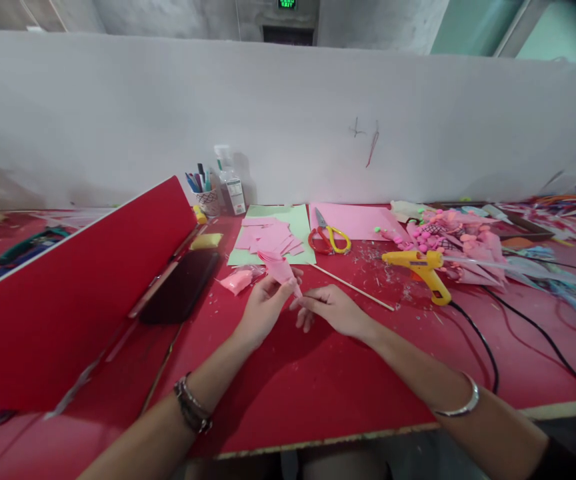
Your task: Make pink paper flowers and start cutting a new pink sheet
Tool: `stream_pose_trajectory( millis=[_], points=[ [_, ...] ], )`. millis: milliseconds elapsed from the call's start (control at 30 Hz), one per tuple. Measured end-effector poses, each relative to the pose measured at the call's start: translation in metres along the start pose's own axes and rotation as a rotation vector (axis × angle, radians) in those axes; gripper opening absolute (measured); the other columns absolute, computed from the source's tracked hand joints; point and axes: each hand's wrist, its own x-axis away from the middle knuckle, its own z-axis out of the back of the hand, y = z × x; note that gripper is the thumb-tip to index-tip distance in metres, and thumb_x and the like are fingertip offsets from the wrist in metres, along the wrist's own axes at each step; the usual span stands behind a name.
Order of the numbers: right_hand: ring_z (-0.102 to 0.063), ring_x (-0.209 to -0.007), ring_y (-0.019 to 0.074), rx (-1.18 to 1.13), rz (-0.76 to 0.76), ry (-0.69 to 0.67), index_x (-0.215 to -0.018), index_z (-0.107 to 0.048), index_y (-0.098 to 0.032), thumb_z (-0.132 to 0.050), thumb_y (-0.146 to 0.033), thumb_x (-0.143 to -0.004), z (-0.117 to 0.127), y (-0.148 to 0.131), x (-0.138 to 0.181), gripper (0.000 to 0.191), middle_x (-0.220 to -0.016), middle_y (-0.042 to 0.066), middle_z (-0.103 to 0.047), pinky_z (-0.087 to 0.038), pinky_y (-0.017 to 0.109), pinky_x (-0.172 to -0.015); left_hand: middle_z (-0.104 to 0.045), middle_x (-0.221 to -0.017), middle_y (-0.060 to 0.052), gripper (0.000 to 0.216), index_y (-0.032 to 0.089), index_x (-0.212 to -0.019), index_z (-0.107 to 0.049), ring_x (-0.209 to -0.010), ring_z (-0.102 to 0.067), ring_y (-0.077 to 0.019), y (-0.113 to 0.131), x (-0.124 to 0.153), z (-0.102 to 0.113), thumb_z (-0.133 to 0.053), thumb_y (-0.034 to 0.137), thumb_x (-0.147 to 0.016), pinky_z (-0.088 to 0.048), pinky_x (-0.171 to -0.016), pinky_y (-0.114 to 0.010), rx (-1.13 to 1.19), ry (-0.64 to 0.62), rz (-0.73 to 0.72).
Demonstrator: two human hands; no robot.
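Observation:
A small pink paper cone point(279, 268) is held above the red table. My left hand point(267, 300) is closed around its side. At its narrow lower end, the fingers of my right hand point(331, 308) pinch the tip. Just beyond my hands, cut pink paper pieces point(268, 235) lie in a loose pile on a light green sheet point(307, 251). Left of the cone sits a small clear bag with pink contents point(239, 281). A thin wooden stick point(355, 288) rests to the right of my hands.
Scissors point(329, 235) with red and yellow handles lie by a pink sheet point(363, 219). A yellow glue gun point(421, 268) with a black cord stands right, near finished pink cones point(473, 250). A red panel point(78, 287) leans at left beside a dark phone-like slab point(181, 288).

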Motion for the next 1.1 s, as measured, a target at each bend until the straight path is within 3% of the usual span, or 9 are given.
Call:
stream_pose_trajectory(
  millis=[300, 567, 667, 767, 867, 967, 1100],
  points=[
    [-0.056, -0.045, 0.0088, 0.122, 0.066, 0.068, -0.073, -0.062, -0.012, -0.048, -0.04, -0.081, 0.0, -0.002, 0.0, 0.032, -0.058, 0.002, -0.061, -0.044, 0.021, -0.049, -0.056, -0.071, 0.003, 0.016, 0.017, -0.081, -0.063, -0.062, -0.05, -0.0042, -0.007, -0.003, 0.002, -0.062, 0.03, -0.071, -0.042, -0.059, -0.015, 0.281, -0.019, 0.127],
    [-0.054, -0.044, 0.0087, 0.212, 0.096, 0.075, -0.076, -0.062, -0.012, -0.044, -0.038, -0.082, 0.001, 0.0, 0.0, 0.032, -0.058, 0.003, -0.061, -0.043, 0.02, -0.048, -0.057, -0.071, 0.001, 0.02, 0.017, -0.086, -0.062, -0.063, -0.05, -0.0069, -0.006, -0.002, 0.001, -0.057, 0.031, -0.073, -0.043, -0.063, -0.019, 0.12, -0.026, 0.107],
    [-0.053, -0.045, 0.0088, 0.255, 0.096, 0.097, -0.077, -0.062, -0.013, -0.044, -0.037, -0.082, 0.004, 0.001, -0.001, 0.031, -0.058, 0.003, -0.061, -0.043, 0.02, -0.049, -0.059, -0.078, -0.003, 0.024, 0.016, -0.084, -0.06, -0.072, -0.054, -0.0121, 0.0, -0.005, 0.007, -0.049, 0.036, -0.077, -0.044, -0.068, -0.025, -0.19, -0.07, 0.017],
    [-0.053, -0.046, 0.0093, 0.365, 0.039, 0.155, -0.079, -0.061, -0.013, -0.042, -0.037, -0.083, 0.011, 0.002, -0.002, 0.031, -0.058, 0.002, -0.061, -0.042, 0.02, -0.048, -0.059, -0.085, -0.007, 0.034, 0.016, -0.084, -0.059, -0.084, -0.054, -0.0205, 0.014, -0.01, 0.023, -0.055, 0.046, -0.07, -0.043, -0.076, -0.033, -0.82, -0.111, -0.182],
    [-0.053, -0.046, 0.0091, 0.608, -0.021, 0.244, -0.075, -0.06, -0.015, -0.034, -0.035, -0.085, 0.02, 0.003, -0.002, 0.035, -0.055, 0.001, -0.06, -0.039, 0.019, -0.047, -0.056, -0.1, -0.01, 0.062, 0.016, -0.108, -0.049, -0.093, -0.052, -0.0258, 0.026, -0.016, 0.045, -0.059, 0.056, -0.062, -0.042, -0.077, -0.035, -1.38, -0.021, -0.319],
    [-0.05, -0.046, 0.009, 0.767, -0.028, 0.298, -0.065, -0.058, -0.016, -0.034, -0.034, -0.085, 0.028, 0.003, -0.002, 0.036, -0.05, 0.0, -0.056, -0.034, 0.019, -0.049, -0.054, -0.102, -0.013, 0.059, 0.013, -0.109, -0.048, -0.097, -0.05, -0.0275, 0.027, -0.02, 0.065, -0.051, 0.057, -0.069, -0.043, -0.072, -0.033, -1.724, 0.067, -0.263],
    [-0.04, -0.042, 0.0092, 0.897, -0.037, 0.323, -0.046, -0.048, -0.017, -0.045, -0.036, -0.078, 0.039, 0.002, 0.0, 0.038, -0.042, -0.002, -0.044, -0.021, 0.023, -0.046, -0.055, -0.096, -0.015, 0.051, 0.011, -0.096, -0.057, -0.095, -0.05, -0.03, 0.017, -0.024, 0.085, -0.046, 0.055, -0.073, -0.044, -0.066, -0.034, -1.916, 0.01, -0.043]
  ],
)
